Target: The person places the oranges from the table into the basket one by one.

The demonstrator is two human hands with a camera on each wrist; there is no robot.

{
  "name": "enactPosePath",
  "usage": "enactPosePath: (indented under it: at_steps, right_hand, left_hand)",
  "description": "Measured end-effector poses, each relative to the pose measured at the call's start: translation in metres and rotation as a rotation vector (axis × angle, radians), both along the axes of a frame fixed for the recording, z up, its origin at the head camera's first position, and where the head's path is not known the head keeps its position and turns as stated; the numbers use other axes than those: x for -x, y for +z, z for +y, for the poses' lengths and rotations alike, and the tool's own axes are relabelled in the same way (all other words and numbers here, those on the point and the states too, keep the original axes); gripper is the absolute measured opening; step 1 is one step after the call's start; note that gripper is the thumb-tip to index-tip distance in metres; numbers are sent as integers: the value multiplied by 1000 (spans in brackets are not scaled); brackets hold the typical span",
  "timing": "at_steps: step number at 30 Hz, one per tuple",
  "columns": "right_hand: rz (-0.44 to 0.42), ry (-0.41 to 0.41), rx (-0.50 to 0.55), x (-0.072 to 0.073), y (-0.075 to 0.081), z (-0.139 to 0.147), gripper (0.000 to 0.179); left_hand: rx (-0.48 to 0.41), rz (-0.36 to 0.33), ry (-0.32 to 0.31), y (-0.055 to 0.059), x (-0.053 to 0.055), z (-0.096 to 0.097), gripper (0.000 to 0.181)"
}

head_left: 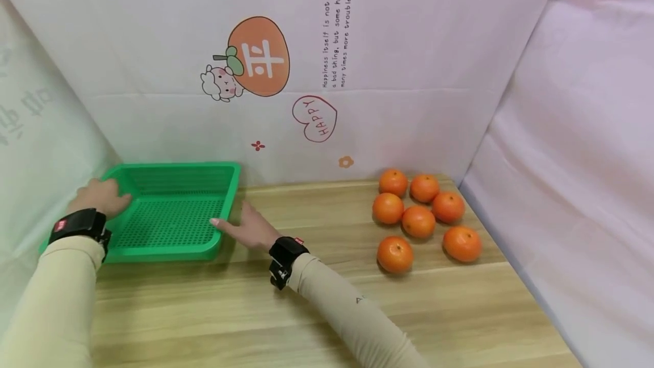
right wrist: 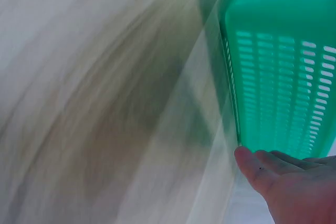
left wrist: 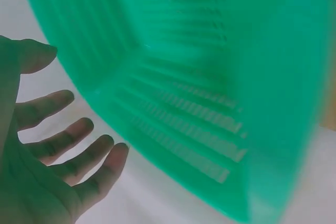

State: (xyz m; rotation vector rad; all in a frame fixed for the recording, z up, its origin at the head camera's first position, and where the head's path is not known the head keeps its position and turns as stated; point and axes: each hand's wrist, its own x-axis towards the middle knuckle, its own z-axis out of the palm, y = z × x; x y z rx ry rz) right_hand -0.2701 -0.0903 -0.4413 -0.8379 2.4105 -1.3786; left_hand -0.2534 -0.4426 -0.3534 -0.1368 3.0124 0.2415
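Note:
A green plastic basket [head_left: 171,251] with a perforated bottom sits on the left part of the wooden table. My left hand [head_left: 101,196] is at its left side. In the left wrist view that hand's fingers [left wrist: 68,137] are spread and slightly bent beside the rim, with the thumb tip close to it. By the right side is my right hand [head_left: 250,226], its thumb pointing toward the rim. The right wrist view shows its extended fingers [right wrist: 252,169] close to the slotted outer wall; whether they touch it, I cannot tell. The basket's inside holds nothing that I can see.
Several oranges [head_left: 418,221] lie grouped on the right of the wooden table [head_left: 204,311]. A white printed cloth [head_left: 388,72] hangs behind the table, with more white cloth [head_left: 572,186] along the right and left sides.

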Motion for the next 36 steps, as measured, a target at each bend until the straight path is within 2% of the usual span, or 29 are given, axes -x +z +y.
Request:
enactPosePath:
  at_steps: [3, 8, 13, 19, 25, 29, 32, 36]
  right_hand:
    - [37, 74, 94, 3, -4, -9, 49]
    - [48, 70, 148, 8, -2, -15, 55]
    - [23, 46, 133, 15, -2, -20, 55]
    - [-40, 16, 147, 18, -11, -27, 55]
    - [-142, -86, 80, 22, -17, -29, 72]
    - [-194, -130, 86, 22, -17, -30, 84]
    - [-212, -127, 117, 22, -17, -30, 81]
    - [-209, -104, 157, 20, -17, -30, 69]
  left_hand:
    - [-7, -2, 62, -9, -10, -10, 66]
    - [-23, 41, 151, -23, -16, -18, 63]
    - [-16, 21, 172, -26, -19, -17, 69]
    - [-2, -10, 200, -27, -28, -16, 80]
    - [62, 26, 174, -33, -34, -21, 76]
    - [92, 58, 154, -34, -36, -23, 71]
    - [109, 91, 143, -35, -38, -25, 63]
    - [105, 118, 135, -37, -41, -26, 57]
